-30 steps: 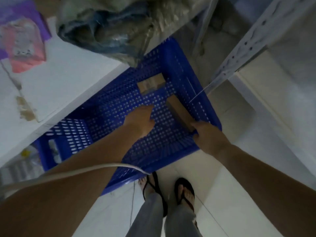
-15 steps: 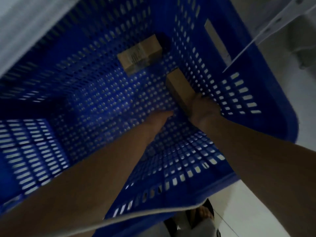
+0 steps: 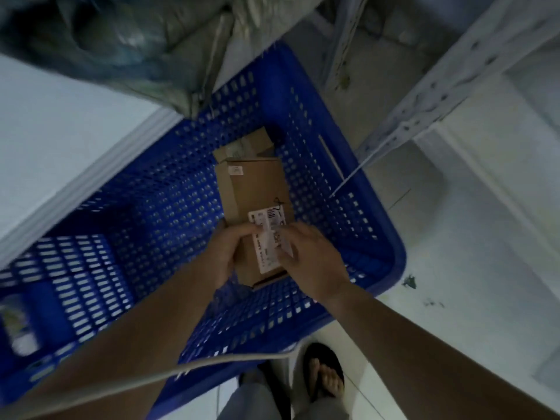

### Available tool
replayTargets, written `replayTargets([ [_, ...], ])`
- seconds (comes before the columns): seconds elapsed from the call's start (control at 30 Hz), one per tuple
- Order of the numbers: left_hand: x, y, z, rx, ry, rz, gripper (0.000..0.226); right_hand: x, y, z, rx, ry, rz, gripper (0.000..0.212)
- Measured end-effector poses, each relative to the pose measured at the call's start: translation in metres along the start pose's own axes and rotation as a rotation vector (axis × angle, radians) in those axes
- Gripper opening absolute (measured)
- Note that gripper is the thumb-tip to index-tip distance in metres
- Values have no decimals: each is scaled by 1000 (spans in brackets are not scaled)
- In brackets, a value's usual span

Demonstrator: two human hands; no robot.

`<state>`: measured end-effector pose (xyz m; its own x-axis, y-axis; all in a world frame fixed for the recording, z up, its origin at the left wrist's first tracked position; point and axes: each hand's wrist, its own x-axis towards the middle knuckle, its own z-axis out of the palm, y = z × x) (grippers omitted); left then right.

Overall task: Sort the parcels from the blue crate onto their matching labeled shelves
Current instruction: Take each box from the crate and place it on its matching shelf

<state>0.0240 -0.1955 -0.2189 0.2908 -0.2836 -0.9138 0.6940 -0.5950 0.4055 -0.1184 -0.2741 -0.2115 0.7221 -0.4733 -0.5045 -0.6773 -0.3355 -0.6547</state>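
Half a second ago the long parcel (image 3: pixel 254 192) lay on the crate floor against the wall at 3 o'clock, with only the right hand on its near end and the left hand just arriving. Now it is lifted clear of the floor and turned so its white shipping label faces up, held over the middle of the blue crate (image 3: pixel 389 262). The left hand (image 3: pixel 228 253) curls round its near-left edge, fingers folded over the top face. The right hand (image 3: pixel 313 262) grips the near-right edge, its fingers lying across the label. This looks like the reading step: the label has to be matched to a shelf before the parcel goes anywhere, though the fingers cover part of the print. A second, smaller parcel (image 3: pixel 242 145) is in the far corner of the crate, at 12 o'clock from the held one, so at least one more pick remains. The slotted shelf upright (image 3: pixel 439 95) stands at 2 o'clock.
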Motion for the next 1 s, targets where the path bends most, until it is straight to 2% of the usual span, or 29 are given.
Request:
replayTargets([
  [0.07,-25,19,-1,-12,-14,3,38,-14,-7,-22,223,170,221,44],
  [0.1,-35,26,-1,-22,-28,5,31,-19,-11,-34,391,194,353,53],
  [0.17,-62,43,1,-50,-75,26,24,-31,-22,-63,773,41,568,69],
  [0.2,-76,51,3,-60,-102,36,26,-38,-29,-77,888,-88,617,68],
  [0.27,-102,65,6,-58,-161,52,31,-54,-43,-98,938,-238,586,55],
  [0.4,-160,84,12,-49,-195,139,45,-86,-76,-139,918,-131,463,41],
  [0.57,-242,95,17,24,-281,210,54,-129,-133,-188,1037,-33,385,33],
  [0.7,-312,100,25,-118,-347,350,49,-170,-194,-218,1062,-37,269,28],
  [0.77,-346,106,33,-162,-310,425,51,-190,-219,-229,1003,-59,195,19],
  [0.8,-365,112,34,-196,-265,470,53,-202,-234,-236,962,-78,158,19],
  [0.9,-418,128,23,-219,-205,557,49,-238,-268,-264,893,-65,138,38],
  [1.0,-470,138,-2,-188,-229,605,40,-282,-287,-305,1022,181,139,53],
])
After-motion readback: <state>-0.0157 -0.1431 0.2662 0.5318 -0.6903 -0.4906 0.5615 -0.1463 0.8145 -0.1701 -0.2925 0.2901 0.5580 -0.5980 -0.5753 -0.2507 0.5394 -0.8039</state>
